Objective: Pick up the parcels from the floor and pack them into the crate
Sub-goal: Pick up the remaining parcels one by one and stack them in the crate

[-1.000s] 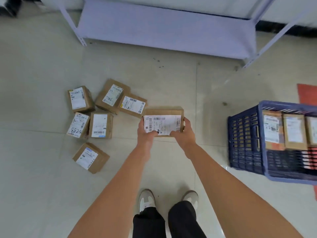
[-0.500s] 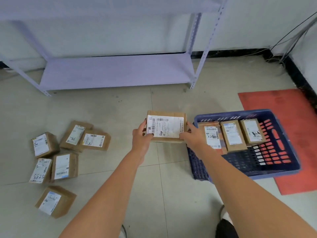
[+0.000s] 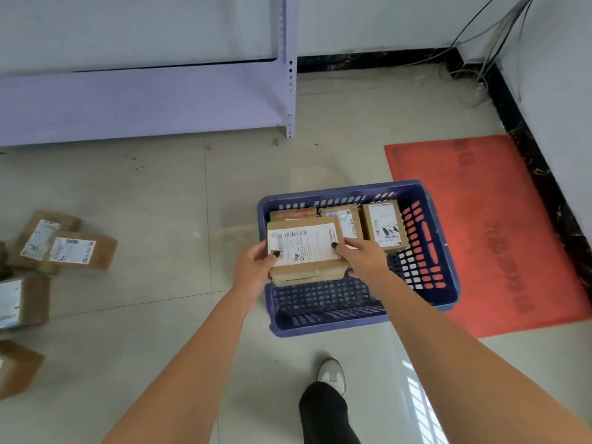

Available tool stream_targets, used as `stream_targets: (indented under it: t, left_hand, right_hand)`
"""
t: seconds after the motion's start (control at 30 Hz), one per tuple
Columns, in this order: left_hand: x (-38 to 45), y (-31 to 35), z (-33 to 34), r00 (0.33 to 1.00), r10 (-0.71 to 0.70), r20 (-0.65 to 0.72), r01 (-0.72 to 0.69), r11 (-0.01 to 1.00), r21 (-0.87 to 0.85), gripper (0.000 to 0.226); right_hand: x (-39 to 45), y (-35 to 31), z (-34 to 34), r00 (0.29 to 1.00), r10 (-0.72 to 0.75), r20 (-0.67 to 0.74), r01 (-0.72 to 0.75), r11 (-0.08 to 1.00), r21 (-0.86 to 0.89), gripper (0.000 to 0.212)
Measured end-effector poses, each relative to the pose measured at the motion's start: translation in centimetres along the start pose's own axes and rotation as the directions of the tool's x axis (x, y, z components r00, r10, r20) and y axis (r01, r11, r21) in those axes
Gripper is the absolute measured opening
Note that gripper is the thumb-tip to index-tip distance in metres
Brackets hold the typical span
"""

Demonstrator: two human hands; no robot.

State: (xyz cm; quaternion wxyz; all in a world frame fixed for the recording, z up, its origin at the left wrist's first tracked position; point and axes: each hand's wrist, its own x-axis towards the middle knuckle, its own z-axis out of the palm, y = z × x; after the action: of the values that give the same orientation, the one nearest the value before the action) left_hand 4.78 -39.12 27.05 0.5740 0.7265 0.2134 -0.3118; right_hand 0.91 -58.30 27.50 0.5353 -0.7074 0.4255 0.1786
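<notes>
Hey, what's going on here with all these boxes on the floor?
A person is packing cardboard parcels into a blue crate that sits on the floor, partly on a red mat. Both hands, left hand and right hand, hold one labelled parcel over the crate's left side. Three parcels already stand along the crate's far wall. Several more loose parcels lie on the floor to the left, not yet packed.
</notes>
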Motion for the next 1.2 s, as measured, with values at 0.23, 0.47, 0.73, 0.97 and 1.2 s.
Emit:
stream_targets:
  t: [0.23,0.47,0.73,0.97,1.2]
  left_hand:
    - [1.1,-5.7,5.3,0.997,-0.063,-0.05,0.072,0.979,0.192,0.034]
    - [2.8,-11.8,6.7,0.99,-0.12,-0.081,0.142,0.915,0.379,0.044]
    - [3.8,-13.7,8.4,0.974,-0.166,-0.153,0.218,0.865,0.452,0.042]
    - [4.7,-13.5,8.0,0.965,-0.208,-0.16,0.26,0.843,0.471,0.039]
    - [7.8,-14.1,9.0,0.908,-0.358,-0.218,0.418,0.798,0.435,0.044]
  right_hand:
    - [3.6,6.1,-3.3,0.995,0.064,0.083,-0.049,0.984,-0.172,0.03]
    - [6.0,12.3,1.5,0.983,0.133,0.127,-0.073,0.917,-0.393,0.038]
    - [6.8,14.4,3.2,0.983,0.175,0.057,-0.128,0.873,-0.471,0.041]
    - [6.9,13.5,3.1,0.979,0.172,0.106,-0.1,0.867,-0.488,0.037]
    - [9.5,14.1,5.3,0.954,0.234,0.185,-0.108,0.849,-0.517,0.036]
